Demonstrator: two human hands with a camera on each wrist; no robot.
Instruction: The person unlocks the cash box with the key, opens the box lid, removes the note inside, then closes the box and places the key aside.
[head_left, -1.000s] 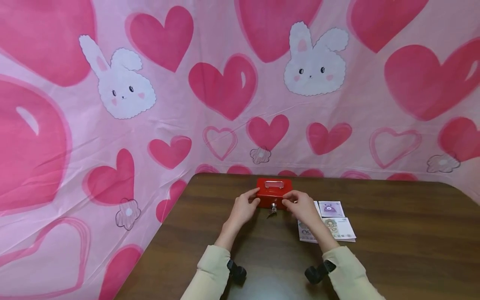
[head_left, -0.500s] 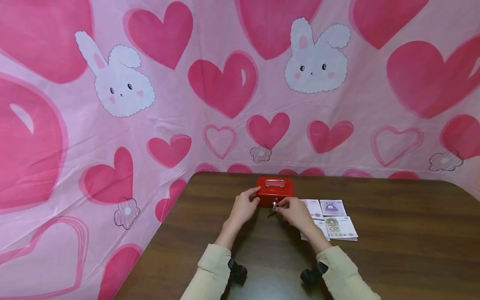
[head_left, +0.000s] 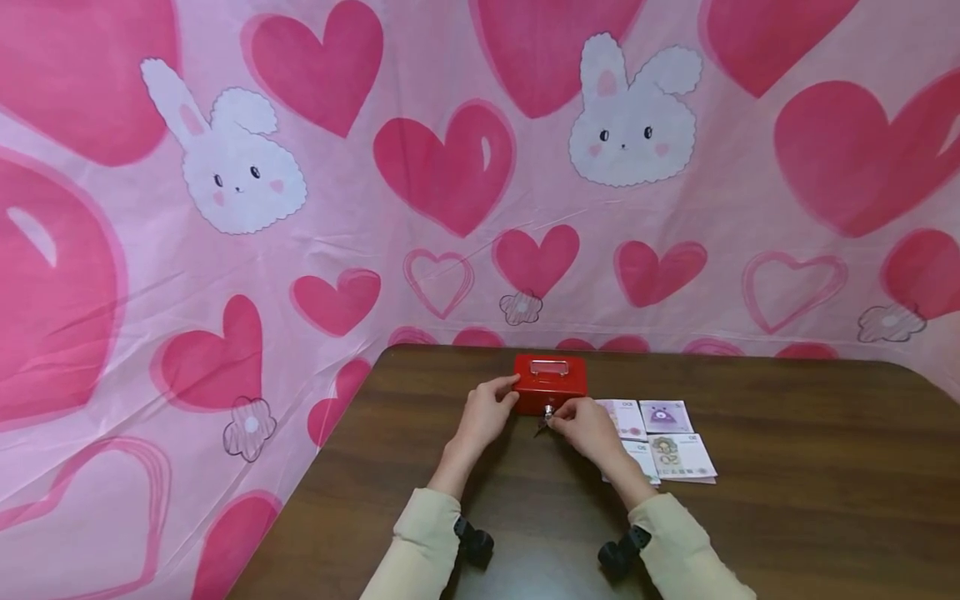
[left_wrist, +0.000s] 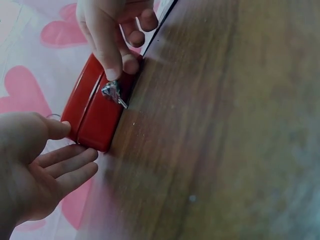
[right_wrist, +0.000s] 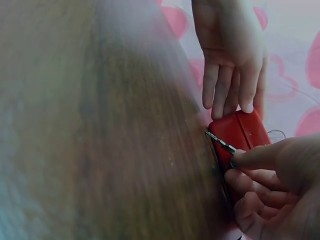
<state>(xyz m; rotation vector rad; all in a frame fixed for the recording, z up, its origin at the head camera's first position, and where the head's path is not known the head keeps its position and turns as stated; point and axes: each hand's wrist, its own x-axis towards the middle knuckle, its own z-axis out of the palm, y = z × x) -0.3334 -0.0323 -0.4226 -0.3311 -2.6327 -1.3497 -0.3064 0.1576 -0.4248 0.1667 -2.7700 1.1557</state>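
Observation:
A small red cash box [head_left: 551, 385] with a silver carry handle [head_left: 550, 367] on its lid stands near the table's far edge. My left hand [head_left: 483, 417] rests its nearly straight fingers against the box's left end. At the front lock, my right hand [head_left: 588, 429] pinches a key [left_wrist: 111, 90] between thumb and forefinger. A second key [right_wrist: 218, 140] hangs down from it across the box's front in the right wrist view. The lid is down. Part of the lock is covered by my right fingers.
Several banknotes [head_left: 682, 457] lie in small piles on the brown wooden table [head_left: 810, 483], right of the box and partly behind my right hand. A pink cloth [head_left: 442, 75] with hearts and rabbits hangs behind the table. Black wrist cameras [head_left: 476, 546] sit on both wrists.
My right hand has left the box's right front corner, moved left and taken hold of the key at the lock. The left hand has stayed against the box.

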